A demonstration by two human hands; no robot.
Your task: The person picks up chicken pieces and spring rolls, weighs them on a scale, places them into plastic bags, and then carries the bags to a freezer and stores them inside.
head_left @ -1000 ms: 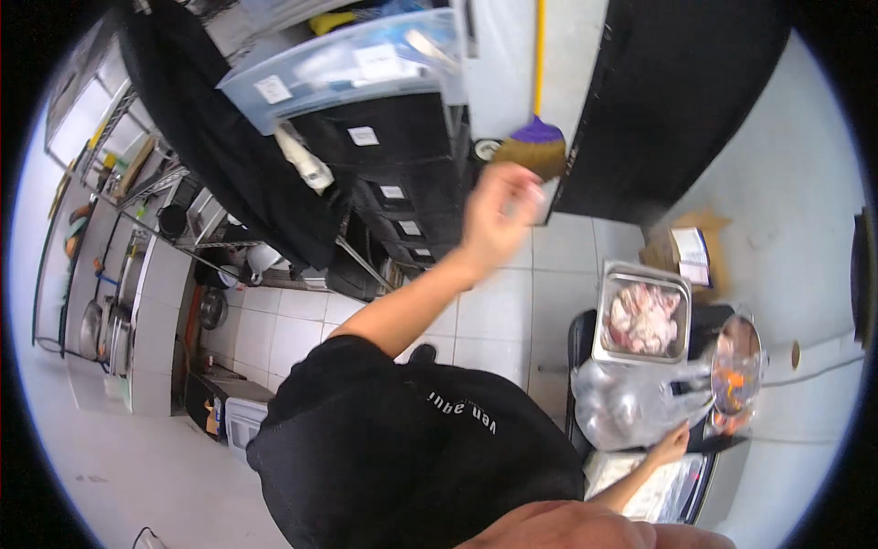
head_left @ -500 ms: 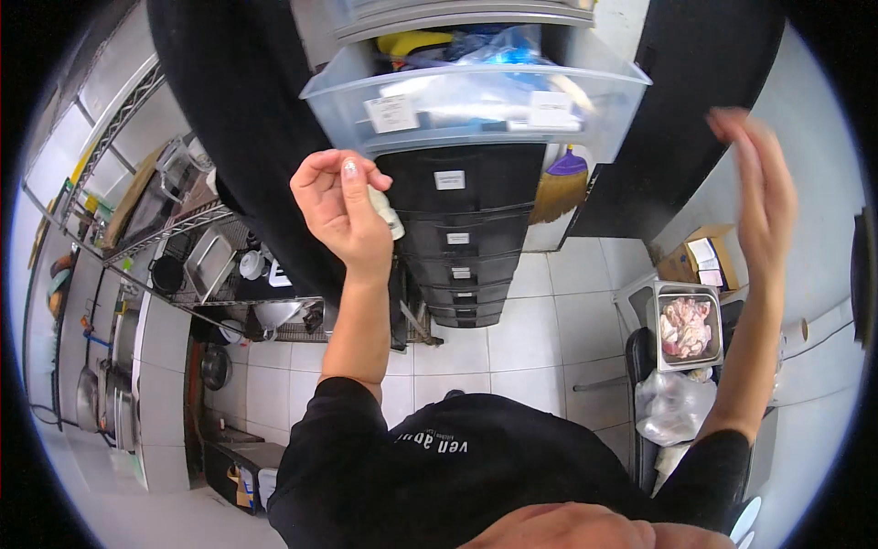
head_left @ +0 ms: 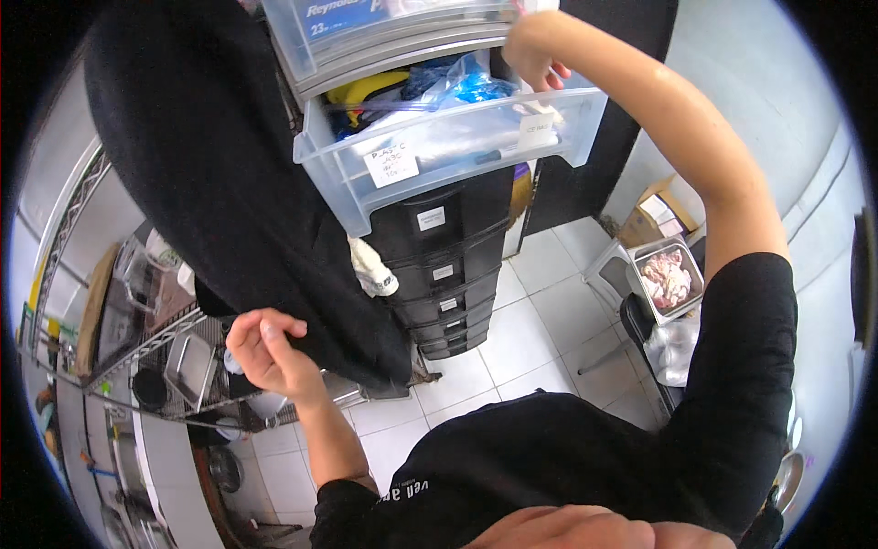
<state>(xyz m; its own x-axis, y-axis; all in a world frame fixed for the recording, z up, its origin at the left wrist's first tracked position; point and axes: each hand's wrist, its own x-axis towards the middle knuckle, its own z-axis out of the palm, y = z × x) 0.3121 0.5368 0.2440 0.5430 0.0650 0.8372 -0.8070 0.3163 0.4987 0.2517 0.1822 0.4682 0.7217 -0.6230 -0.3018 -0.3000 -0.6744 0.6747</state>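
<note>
My right hand (head_left: 540, 62) reaches over the right rear part of a pulled-out clear plastic drawer (head_left: 448, 151). Its fingers point down, loosely bent and a little apart, and nothing shows in them. Inside the drawer lie clear plastic bags (head_left: 416, 119), blue plastic (head_left: 485, 87) and a yellow item (head_left: 366, 89). My left hand (head_left: 270, 361) is raised low on the left, in front of the black cover (head_left: 229, 183). Its fingers curl loosely around an empty palm, with the thumb apart. A pale, bottle-like item (head_left: 372, 268) hangs beside the cover, below the drawer.
Another clear drawer (head_left: 366, 41) juts out above. Black drawers (head_left: 439, 256) stack below. A wire shelf (head_left: 183, 325) with metal pans stands left. At right are a metal pan (head_left: 666, 311) of raw meat, a plastic bag (head_left: 675, 352) and a cardboard box (head_left: 654, 215). White tiles (head_left: 466, 380) cover the floor.
My right hand has swung left and up, from the open air at the right to over the drawer. The left hand has dropped lower and left. The view has shifted.
</note>
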